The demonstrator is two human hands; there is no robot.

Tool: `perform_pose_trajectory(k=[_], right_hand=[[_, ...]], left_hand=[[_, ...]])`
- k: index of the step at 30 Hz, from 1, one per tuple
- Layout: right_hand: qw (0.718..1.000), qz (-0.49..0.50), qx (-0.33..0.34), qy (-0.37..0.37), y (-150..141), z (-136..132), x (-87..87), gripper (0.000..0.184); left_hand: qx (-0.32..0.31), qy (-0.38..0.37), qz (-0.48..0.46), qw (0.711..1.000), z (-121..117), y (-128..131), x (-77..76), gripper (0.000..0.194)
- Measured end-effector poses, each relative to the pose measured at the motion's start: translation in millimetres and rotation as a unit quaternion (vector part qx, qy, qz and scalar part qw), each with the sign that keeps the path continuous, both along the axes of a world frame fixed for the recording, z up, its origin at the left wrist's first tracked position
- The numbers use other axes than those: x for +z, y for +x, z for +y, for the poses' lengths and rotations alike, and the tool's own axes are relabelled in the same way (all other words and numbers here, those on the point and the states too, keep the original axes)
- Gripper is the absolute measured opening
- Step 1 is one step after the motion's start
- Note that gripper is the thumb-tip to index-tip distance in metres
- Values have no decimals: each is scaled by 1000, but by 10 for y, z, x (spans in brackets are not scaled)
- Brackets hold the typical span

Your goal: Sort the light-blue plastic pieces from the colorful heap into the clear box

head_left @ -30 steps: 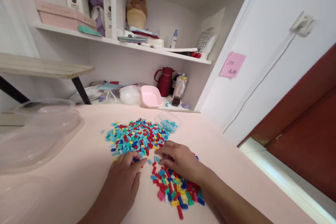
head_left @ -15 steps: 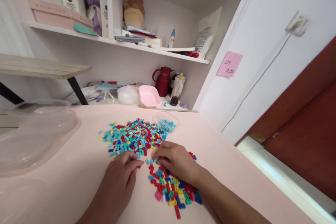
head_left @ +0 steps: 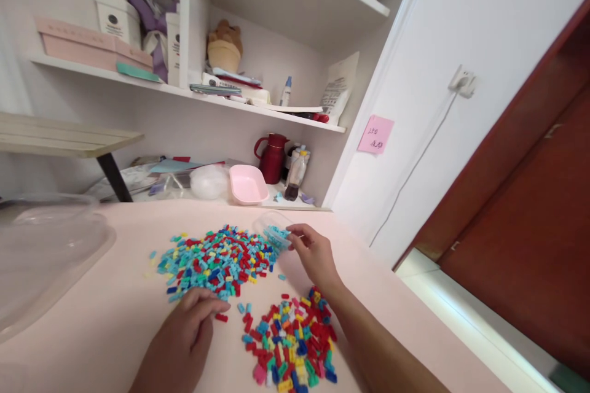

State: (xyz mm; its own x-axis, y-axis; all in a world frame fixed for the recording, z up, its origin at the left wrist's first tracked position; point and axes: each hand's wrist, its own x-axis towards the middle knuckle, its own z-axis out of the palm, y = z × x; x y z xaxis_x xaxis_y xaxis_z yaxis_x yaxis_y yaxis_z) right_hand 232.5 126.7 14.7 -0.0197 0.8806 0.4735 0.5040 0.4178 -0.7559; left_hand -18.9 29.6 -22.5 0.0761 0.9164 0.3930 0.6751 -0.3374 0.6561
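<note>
A big heap of small coloured bricks (head_left: 216, 261), mostly light blue and red, lies on the pale pink table (head_left: 115, 313). A smaller mixed heap (head_left: 292, 344) lies nearer me. My left hand (head_left: 184, 338) rests on the table at the near edge of the big heap, fingers curled over a few bricks. My right hand (head_left: 313, 253) reaches to a small clear tub (head_left: 271, 230) of light blue bricks. Its fingertips are pinched together at the tub's rim. What they hold is too small to see.
Large clear plastic lids or trays (head_left: 46, 252) lie at the table's left. Behind the table stand a pink dish (head_left: 249, 184), a dark red jug (head_left: 271, 156) and bottles (head_left: 295, 166) under shelves. A white wall and a red-brown door (head_left: 520, 215) are at the right.
My right hand has left the smaller heap and moved forward to the clear tub. My left hand stays at the big heap's edge. The camera has tilted up and right.
</note>
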Motion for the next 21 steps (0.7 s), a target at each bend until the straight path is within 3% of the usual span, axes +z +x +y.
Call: perform_pose_trajectory(k=[6, 12, 16, 21], right_hand=[[999, 2, -30, 24, 124, 33, -43, 37], [993, -99, 46, 48, 64, -159, -41, 27], [972, -220, 84, 2, 42, -249, -26, 23], [952, -284, 101, -54, 89, -273, -18, 27]], left_hand=[[4, -4, 0, 1000, 7, -13, -7, 31], [-2, -15, 3, 1000, -24, 2, 37, 30], [1, -22, 4, 1000, -46, 17, 80, 30], [0, -27, -3, 1000, -28, 16, 68, 31]])
